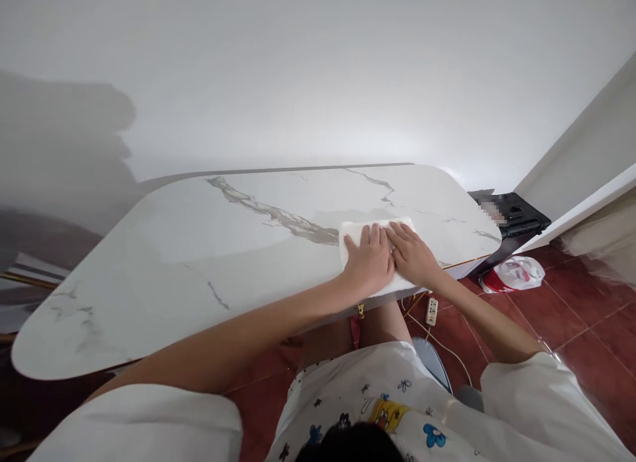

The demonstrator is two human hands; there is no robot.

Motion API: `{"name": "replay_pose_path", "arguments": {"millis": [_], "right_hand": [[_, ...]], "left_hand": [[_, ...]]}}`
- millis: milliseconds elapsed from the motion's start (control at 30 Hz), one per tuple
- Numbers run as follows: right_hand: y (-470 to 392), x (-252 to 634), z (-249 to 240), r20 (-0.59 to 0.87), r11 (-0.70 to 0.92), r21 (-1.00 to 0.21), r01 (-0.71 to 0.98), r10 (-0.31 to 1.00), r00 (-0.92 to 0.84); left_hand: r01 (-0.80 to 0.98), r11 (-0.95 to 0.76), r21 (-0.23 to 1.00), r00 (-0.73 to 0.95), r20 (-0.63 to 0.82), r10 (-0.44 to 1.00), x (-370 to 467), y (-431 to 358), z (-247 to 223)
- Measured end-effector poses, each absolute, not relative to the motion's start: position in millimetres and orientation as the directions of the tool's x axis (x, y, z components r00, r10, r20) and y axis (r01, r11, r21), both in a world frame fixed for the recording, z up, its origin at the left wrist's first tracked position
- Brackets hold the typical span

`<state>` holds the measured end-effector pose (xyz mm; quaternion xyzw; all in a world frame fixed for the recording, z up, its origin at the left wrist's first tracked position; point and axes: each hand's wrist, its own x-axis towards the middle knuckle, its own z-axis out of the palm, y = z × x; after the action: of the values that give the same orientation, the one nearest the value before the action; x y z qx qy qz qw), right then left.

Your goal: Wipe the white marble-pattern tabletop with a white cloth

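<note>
A white cloth [377, 250] is pressed flat on the marble-patterned table [199, 250], close to the table's near edge and toward its right end. Both hands are laid on it palm down with fingers stretched out, nothing being gripped: the left hand [368, 263] and the right hand [412, 255] are side by side, touching. Part of the cloth appears to overhang the table's edge, so it could be dragged off if pressure is drawn toward the body. Below that edge, a power strip [431, 311] and its cable lie on the red tiled floor [571, 316]; were the cloth damp, drips could reach them.
</note>
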<state>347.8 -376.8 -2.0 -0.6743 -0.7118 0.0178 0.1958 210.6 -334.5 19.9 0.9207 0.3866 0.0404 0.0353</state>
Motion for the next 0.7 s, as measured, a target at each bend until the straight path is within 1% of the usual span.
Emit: {"name": "replay_pose_path", "arguments": {"millis": [100, 300, 433, 567, 700], "right_hand": [[-347.4, 360.3, -1.0, 0.249, 0.104, -0.272, 0.957, 0.968, -0.034], [-275.8, 386.6, 7.8, 0.217, 0.13, -0.288, 0.949, 0.974, -0.067], [-235.2, 395.9, 9.0, 0.235, 0.17, -0.291, 0.941, 0.967, -0.102], [-197.7, 398.1, 5.4, 0.234, 0.117, -0.28, 0.953, 0.971, -0.05], [-165.2, 397.0, 2.4, 0.24, 0.084, -0.299, 0.951, 0.971, -0.01]], "left_hand": [[0.71, -0.692, 0.129, 0.691, 0.061, 0.72, 223.0, -308.9, 21.5], [0.732, -0.656, 0.184, 0.636, 0.161, 0.755, 248.3, -249.8, 22.6], [0.748, -0.619, 0.239, 0.586, 0.201, 0.785, 258.2, -213.3, 20.3], [0.787, -0.571, 0.233, 0.522, 0.24, 0.818, 261.8, -181.2, 19.7], [0.806, -0.543, 0.236, 0.488, 0.253, 0.835, 261.6, -153.2, 19.7]]}}
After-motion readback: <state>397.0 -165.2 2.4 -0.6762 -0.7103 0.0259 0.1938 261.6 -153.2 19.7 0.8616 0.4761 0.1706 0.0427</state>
